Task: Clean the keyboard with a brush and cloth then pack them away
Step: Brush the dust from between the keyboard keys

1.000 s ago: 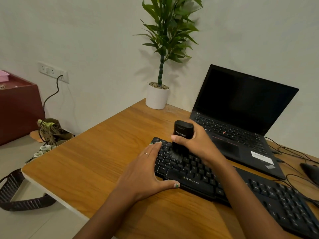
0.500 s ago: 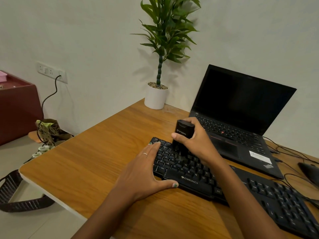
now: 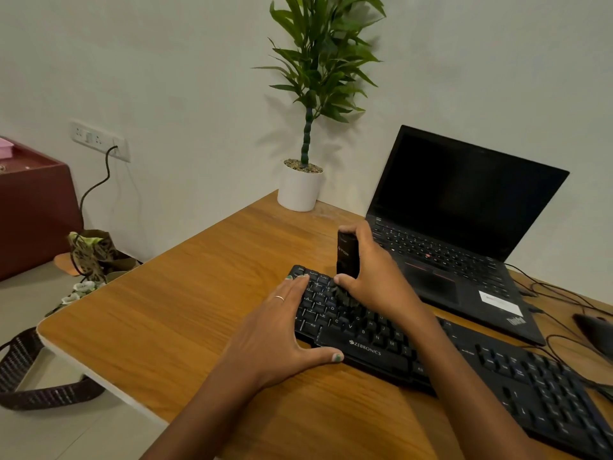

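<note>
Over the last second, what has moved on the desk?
The right hand has turned the brush it grips, narrow side now to the camera, and worked it toward the keyboard's left end. The left hand stays flat on that end. Laptop and plant pot unchanged.

Premises: a home workspace or small office corner. Evidence: a wood-grain desk with pale edging (image 3: 185,313) set against a plain white wall; an open black laptop with a dark screen (image 3: 457,227); a black full-size wired keyboard (image 3: 497,370); a leafy green plant in a white pot (image 3: 300,190); a white wall socket strip (image 3: 98,139); a dark red cabinet (image 3: 33,207) alongside.
</note>
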{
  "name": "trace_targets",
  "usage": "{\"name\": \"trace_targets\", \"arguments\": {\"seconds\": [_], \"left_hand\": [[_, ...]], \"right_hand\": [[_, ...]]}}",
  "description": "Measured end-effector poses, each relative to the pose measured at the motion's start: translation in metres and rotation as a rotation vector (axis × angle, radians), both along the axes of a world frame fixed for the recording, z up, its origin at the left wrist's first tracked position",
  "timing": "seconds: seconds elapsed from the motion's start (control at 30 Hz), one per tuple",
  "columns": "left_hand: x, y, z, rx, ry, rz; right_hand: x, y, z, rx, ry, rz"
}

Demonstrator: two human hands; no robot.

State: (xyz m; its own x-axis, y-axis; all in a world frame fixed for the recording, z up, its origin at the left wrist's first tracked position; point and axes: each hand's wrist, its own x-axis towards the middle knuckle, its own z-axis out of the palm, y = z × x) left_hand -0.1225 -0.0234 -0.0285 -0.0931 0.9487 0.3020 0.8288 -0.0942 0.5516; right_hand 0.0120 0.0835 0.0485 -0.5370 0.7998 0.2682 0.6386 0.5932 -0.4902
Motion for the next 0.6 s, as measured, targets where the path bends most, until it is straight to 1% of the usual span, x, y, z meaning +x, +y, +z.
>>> {"name": "trace_targets", "arguments": {"seconds": [0.07, 0.1, 0.2, 0.23, 0.27, 0.37, 0.4, 0.43, 0.53, 0.57, 0.6], "left_hand": [[0.000, 0.000, 0.000, -0.003, 0.001, -0.002], [0.000, 0.001, 0.000, -0.004, 0.002, -0.002], [-0.001, 0.001, -0.001, -0.010, 0.003, 0.000], [-0.001, 0.001, -0.001, -0.011, 0.003, 0.000], [-0.001, 0.001, -0.002, -0.012, 0.004, 0.000], [0.000, 0.001, -0.003, -0.011, -0.002, 0.003], [0.000, 0.001, -0.003, -0.008, -0.004, 0.004], [0.000, 0.002, -0.003, -0.005, -0.003, 0.005], [0.000, 0.002, -0.002, -0.003, -0.010, -0.001], [0.000, 0.002, -0.002, 0.004, -0.020, -0.003], [0.000, 0.002, -0.003, 0.011, -0.028, -0.006]], "right_hand": [[-0.001, -0.002, 0.000, 0.001, 0.019, -0.046], [0.001, -0.002, 0.003, -0.059, 0.036, -0.040], [0.008, -0.001, 0.014, -0.323, 0.102, 0.071], [0.009, 0.000, 0.015, -0.352, 0.122, 0.086], [0.010, 0.001, 0.013, -0.333, 0.141, 0.073], [0.005, 0.002, 0.001, -0.105, 0.152, -0.051], [0.004, 0.001, 0.000, -0.087, 0.163, -0.061], [0.005, 0.000, 0.001, -0.126, 0.184, -0.032], [0.010, -0.004, 0.010, -0.431, 0.264, 0.181], [0.010, -0.006, 0.012, -0.461, 0.246, 0.242], [0.009, -0.007, 0.011, -0.416, 0.207, 0.265]]}}
